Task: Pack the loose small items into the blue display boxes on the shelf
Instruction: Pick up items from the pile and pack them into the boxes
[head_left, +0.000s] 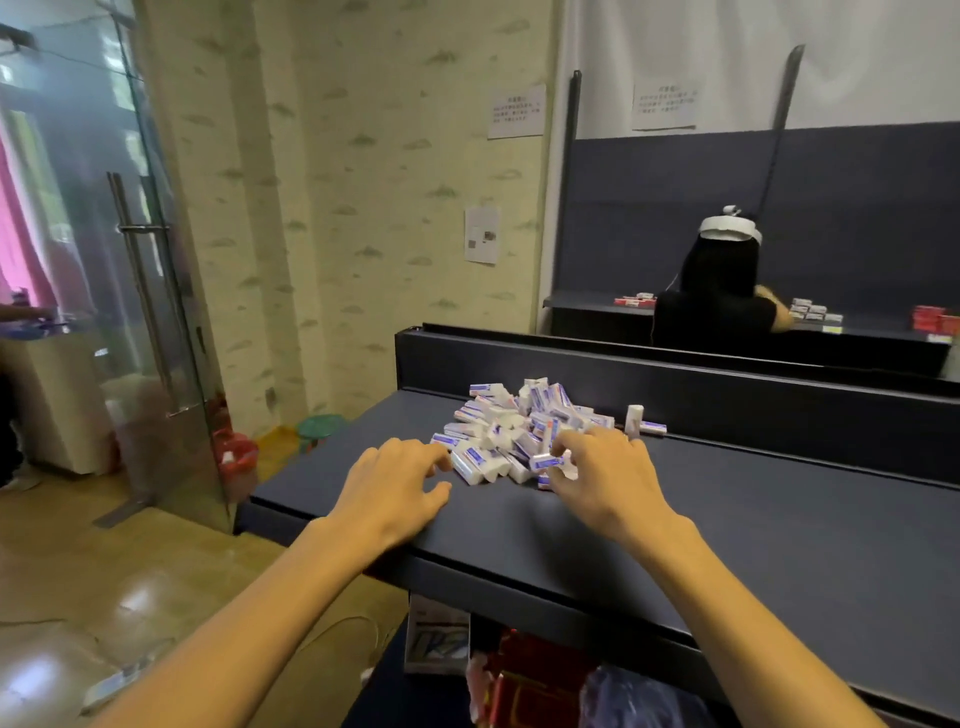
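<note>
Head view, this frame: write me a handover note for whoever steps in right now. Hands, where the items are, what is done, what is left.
Left hand: open, fingers spread, resting on the dark shelf at the pile's left edge, holding nothing.
Right hand: fingers curled round one small wrapped item at the pile's front edge.
Pile of loose small items: heaped on the shelf near the back rail. Two strays sit just right of the pile, one upright, one lying.
Done: nothing visibly packed; no blue display box shows in this view.
Left: find the boxes, then pack the whole pile and the strays.
</note>
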